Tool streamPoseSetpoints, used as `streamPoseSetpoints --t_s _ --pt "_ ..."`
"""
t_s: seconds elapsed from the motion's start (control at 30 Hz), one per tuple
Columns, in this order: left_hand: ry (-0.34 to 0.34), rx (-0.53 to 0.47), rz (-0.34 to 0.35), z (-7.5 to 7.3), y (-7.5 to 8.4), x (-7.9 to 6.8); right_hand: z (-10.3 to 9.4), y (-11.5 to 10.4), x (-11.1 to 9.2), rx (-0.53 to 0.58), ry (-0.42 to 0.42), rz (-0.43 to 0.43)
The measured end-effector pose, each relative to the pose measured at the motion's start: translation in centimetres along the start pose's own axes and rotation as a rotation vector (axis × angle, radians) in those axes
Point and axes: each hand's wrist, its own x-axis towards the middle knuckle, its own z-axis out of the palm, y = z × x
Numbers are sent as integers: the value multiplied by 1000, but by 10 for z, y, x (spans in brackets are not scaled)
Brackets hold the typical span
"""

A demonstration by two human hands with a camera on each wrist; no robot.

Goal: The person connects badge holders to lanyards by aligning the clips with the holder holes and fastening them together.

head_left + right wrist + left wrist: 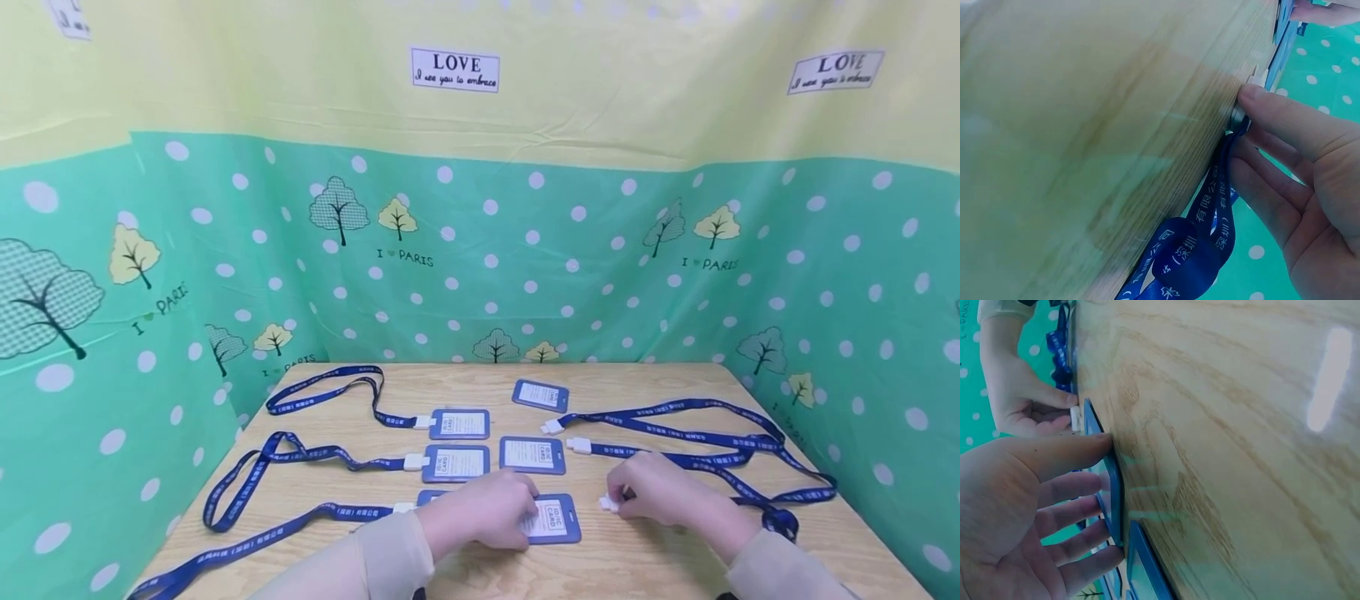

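My left hand (pixel 495 510) holds a blue ID card holder (pixel 558 518) flat on the table, with its slotted end pointing right. In the left wrist view, the thumb and fingers (pixel 1075 515) lie along opposite edges of that holder (pixel 1114 487). To its right, my right hand (pixel 663 492) pinches the white clip (pixel 608 504) of a dark blue lanyard, a short gap from the holder. The right wrist view has the thumb (pixel 1279 112) over the clip, and the printed strap (pixel 1207 219) trailing from it in a loose twist. My left hand and wrist partly cover another holder (pixel 431 497).
On the left, several holders (pixel 460 423) lie joined to lanyards (pixel 247 546). Two loose holders (pixel 531 456) (pixel 540 396) lie mid-table and at the back. Two more lanyard clips (pixel 579 446) (pixel 552 426) lie at right, their straps (pixel 690 406) looping rightward. Patterned curtains (pixel 510 250) surround the wooden table (pixel 450 379).
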Motion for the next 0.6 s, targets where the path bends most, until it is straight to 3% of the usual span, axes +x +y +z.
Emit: streamPoseSetpoints --t_s 0.6 --pt "-30 8 -3 -2 0 1 2 -2 0 -12 -2 78"
